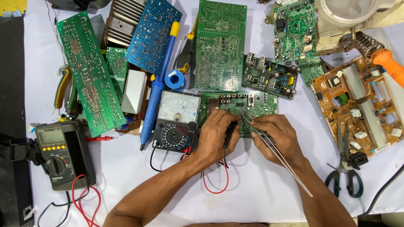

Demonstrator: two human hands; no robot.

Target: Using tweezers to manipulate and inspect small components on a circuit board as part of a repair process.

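My left hand (216, 136) holds a black meter probe (229, 131) against a green circuit board (256, 103) in the middle of the table. My right hand (275, 134) grips long metal tweezers (280, 153), with their tips touching the same board beside the probe tip. The tweezers' rear end sticks out past my right wrist. An analog multimeter (176, 122) with a white dial lies just left of my left hand, and its red lead (214, 185) and black lead loop under my forearm.
Several green and blue circuit boards (221, 44) cover the far side of the white table. A digital multimeter (63, 153) sits at left, a blue desoldering pump (158, 90) beside the analog meter. A brown board (362, 105), scissors (347, 168) and an orange-handled soldering iron (389, 63) lie at right.
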